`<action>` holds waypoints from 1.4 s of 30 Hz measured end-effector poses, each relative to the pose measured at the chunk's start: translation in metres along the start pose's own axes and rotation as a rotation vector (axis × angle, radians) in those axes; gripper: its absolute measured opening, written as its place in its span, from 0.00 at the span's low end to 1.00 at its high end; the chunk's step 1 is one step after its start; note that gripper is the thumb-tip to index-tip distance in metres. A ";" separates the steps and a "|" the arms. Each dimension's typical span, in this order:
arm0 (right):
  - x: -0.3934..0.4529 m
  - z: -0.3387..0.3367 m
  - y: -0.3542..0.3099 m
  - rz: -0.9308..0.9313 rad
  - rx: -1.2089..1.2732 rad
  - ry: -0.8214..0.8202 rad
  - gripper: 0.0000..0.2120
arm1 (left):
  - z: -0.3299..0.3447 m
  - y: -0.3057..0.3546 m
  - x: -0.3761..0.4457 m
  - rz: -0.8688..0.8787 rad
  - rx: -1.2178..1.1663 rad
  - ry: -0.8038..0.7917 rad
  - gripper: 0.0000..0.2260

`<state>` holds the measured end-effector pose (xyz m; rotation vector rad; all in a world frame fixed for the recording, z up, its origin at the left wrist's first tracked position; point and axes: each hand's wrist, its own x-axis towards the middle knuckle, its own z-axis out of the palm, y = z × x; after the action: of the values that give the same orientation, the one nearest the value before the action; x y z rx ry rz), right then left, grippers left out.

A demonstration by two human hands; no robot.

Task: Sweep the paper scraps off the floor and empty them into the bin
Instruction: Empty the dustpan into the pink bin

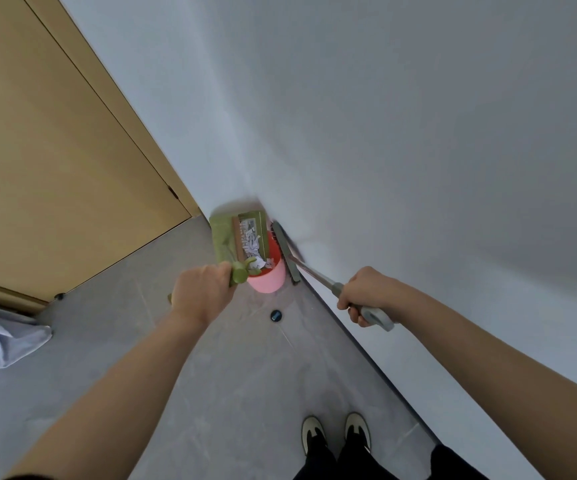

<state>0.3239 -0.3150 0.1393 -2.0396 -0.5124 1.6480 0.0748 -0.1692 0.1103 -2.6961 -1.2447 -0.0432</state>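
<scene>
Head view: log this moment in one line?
left hand: holds green dustpan tipped over pink bin | right hand: grips broom | paper scraps: in dustpan

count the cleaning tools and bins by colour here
green: 1, the dustpan holding paper scraps, gripped by the left hand
grey: 1, the broom, gripped by the right hand
pink: 1, the bin
total: 3

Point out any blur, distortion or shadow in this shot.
Head view: wide-angle bending curves the white wall and skirting; motion blur smears the green plastic dustpan over the pink round bin and the grey broom head; soft light, with only a faint shadow behind the dustpan.
</scene>
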 end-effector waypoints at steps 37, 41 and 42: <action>-0.006 0.026 0.001 0.001 -0.251 0.008 0.15 | 0.011 0.053 -0.031 0.035 -0.008 -0.437 0.17; -0.008 0.025 0.003 0.006 -0.244 0.012 0.14 | 0.014 0.047 -0.036 0.016 -0.023 -0.368 0.12; -0.008 0.024 0.003 0.007 -0.242 0.010 0.14 | 0.014 0.044 -0.037 0.048 0.017 -0.337 0.09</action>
<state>0.2983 -0.3196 0.1400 -2.2205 -0.7335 1.6462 0.0833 -0.2233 0.0866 -2.7973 -1.2522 0.4423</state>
